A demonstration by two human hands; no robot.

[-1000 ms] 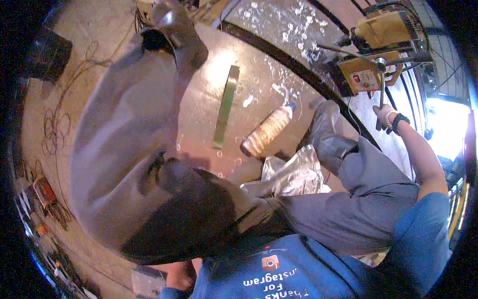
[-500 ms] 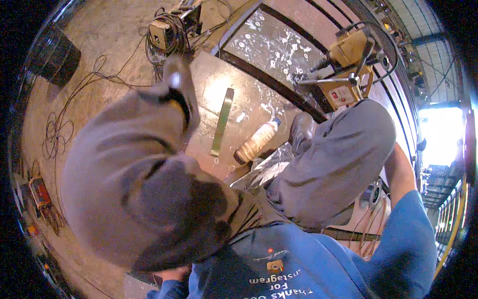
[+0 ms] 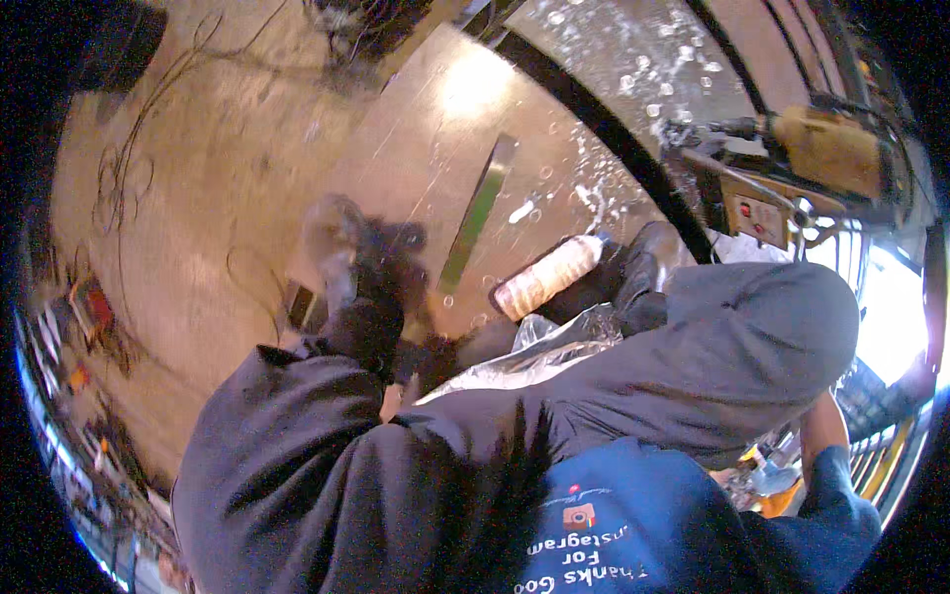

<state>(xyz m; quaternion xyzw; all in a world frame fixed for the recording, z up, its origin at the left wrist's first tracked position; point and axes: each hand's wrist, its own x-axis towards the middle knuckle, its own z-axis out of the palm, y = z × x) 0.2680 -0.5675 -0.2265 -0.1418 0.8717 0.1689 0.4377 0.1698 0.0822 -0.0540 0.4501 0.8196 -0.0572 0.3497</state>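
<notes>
My 2 hands out of sight, a yellow-bodied machine [image 3: 829, 153] to my right

My bare right forearm [image 3: 822, 428] comes out of a blue sleeve [image 3: 836, 495] and goes behind my raised right knee [image 3: 792, 307]. The knee covers my right hand, so I cannot tell whether it is gripping something or loose. My left hand is out of view too, and I cannot tell its state either.

The machine stands beyond that knee, toward the upper right. It has a pale control panel [image 3: 760, 218] with red switches, and metal lever arms meet at a round hub [image 3: 801, 212] beside it. A dark beam [image 3: 604, 119] runs diagonally toward it; past the beam, white spots and splashes mark a dark surface.

Between my 2 legs lies a metal sheet [image 3: 411, 158], glaring brightly near its top. On it are 1 narrow green strip [image 3: 475, 220], set at a slant, and 1 bottle [image 3: 549, 279] on its side, pale and brownish, its cap end near my right shoe [image 3: 650, 269]. A crumpled silvery bag [image 3: 559, 348] sits just below the bottle, partly under my thigh. My left shoe [image 3: 334, 233] is blurred. Thin cables [image 3: 127, 163] loop over the floor at far left, near a red-orange object [image 3: 94, 307] too blurred to tell.
</notes>
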